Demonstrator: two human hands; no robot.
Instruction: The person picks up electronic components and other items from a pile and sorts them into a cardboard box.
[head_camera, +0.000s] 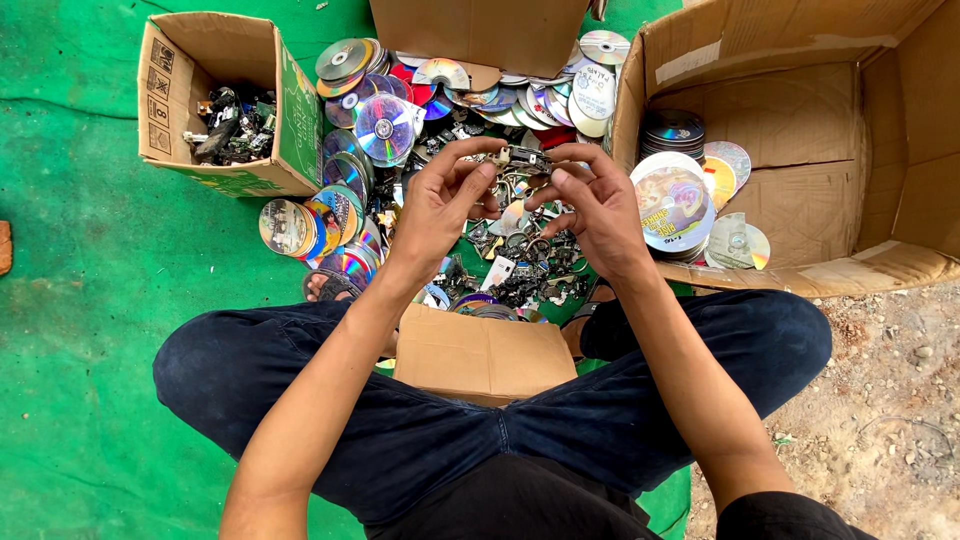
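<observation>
The person sits cross-legged on a green mat (90, 300), both hands raised over a heap of scrap. The left hand (440, 205) and right hand (595, 205) meet at a small metal part (525, 157), dark with a brassy end, held in the air between them. The left hand's fingers (478, 152) curl around the part's left end, thumb and forefinger pinching it; the right hand's fingers (580, 155) pinch its right end from above, with the thumb underneath.

Directly below the hands lies a pile of small dark metal bits (525, 270), mixed with shiny discs (385, 128) that spread out toward 11 and 12 o'clock. At 10 o'clock from the hands stands a small open cardboard box (165, 90) holding dark scrap pieces. At 3 o'clock a large cardboard box (800, 130) lies on its side, open toward the person, with stacked discs in its near-left corner. At 6 o'clock, between the knees, a folded piece of cardboard (480, 350) rests against the dark trousers (420, 440). At 4 o'clock the mat ends and bare stony ground (880, 400) shows.
</observation>
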